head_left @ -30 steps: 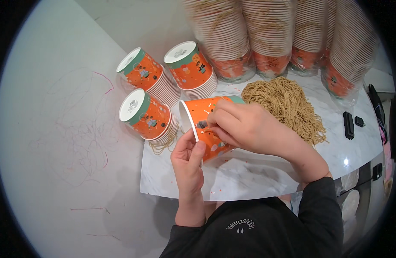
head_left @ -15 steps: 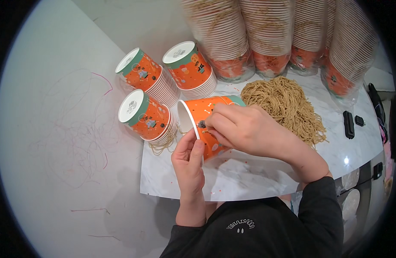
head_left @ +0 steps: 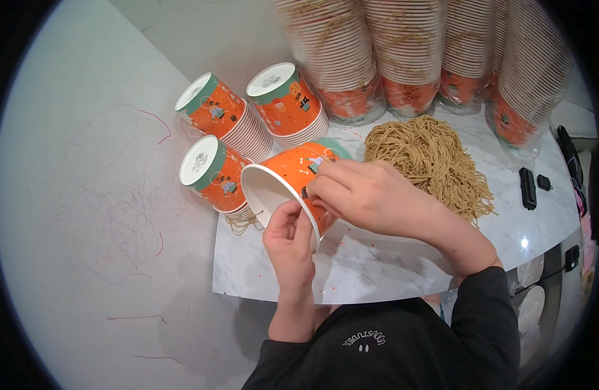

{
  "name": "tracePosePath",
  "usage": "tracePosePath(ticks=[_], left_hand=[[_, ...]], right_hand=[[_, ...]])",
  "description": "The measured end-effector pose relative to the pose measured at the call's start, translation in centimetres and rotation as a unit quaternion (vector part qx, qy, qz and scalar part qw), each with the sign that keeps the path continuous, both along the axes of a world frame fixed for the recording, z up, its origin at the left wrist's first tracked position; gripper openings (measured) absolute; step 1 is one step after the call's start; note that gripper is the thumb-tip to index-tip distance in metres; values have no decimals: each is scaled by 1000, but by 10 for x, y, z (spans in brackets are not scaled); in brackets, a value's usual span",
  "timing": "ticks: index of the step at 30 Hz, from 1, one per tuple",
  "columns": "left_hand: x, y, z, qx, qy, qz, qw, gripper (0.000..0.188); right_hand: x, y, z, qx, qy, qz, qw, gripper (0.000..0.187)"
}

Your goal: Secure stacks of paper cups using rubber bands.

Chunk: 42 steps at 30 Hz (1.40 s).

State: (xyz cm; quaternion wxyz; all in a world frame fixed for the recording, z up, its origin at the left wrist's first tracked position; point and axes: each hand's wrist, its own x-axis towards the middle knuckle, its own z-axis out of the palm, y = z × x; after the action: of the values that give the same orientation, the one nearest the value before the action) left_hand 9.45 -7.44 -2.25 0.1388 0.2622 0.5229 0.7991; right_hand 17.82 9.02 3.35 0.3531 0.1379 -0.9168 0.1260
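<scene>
An orange paper bucket (head_left: 283, 166) with a green base band and a white rim lies tilted on its side in front of me, its mouth facing me and to the left. My left hand (head_left: 289, 237) is closed at the near part of the rim, gripping it. My right hand (head_left: 351, 192) pinches against the bucket's printed outer wall, close to the rim. What its fingertips hold is hidden. A short cord-like end shows inside the bucket beside the left fingers. To the right of the bucket lies a heap of tan cord (head_left: 429, 159).
Three upside-down bucket stacks (head_left: 224, 175) stand at the left, by the wall, loose cord at the nearest one. Tall plastic-wrapped bucket stacks (head_left: 403, 45) line the back. Small black devices (head_left: 527, 188) lie at the right on the marbled white table (head_left: 390, 273).
The bucket has turned, so its mouth now opens more toward me and its inside shows. My left hand shifted slightly right with the rim; my right hand stays near the wall.
</scene>
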Motion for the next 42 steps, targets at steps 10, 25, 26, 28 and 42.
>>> tracePosePath(ticks=[10,25,26,28,42], left_hand=[[8,3,9,-190,328,193,905,3],[3,-4,61,-392,560,133,718,7],[1,-6,67,-392,561,133,717,7],[-5,-7,78,-386,478,2,789,7],[-62,18,56,-434,149,-64,886,20]], right_hand=[[3,10,1,-55,-26,-53,997,12],[11,-5,5,-322,-166,38,931,26],[10,-2,5,-332,-176,50,925,25],[9,3,3,-343,-184,58,919,25],[-2,29,-3,-343,-256,104,898,17]])
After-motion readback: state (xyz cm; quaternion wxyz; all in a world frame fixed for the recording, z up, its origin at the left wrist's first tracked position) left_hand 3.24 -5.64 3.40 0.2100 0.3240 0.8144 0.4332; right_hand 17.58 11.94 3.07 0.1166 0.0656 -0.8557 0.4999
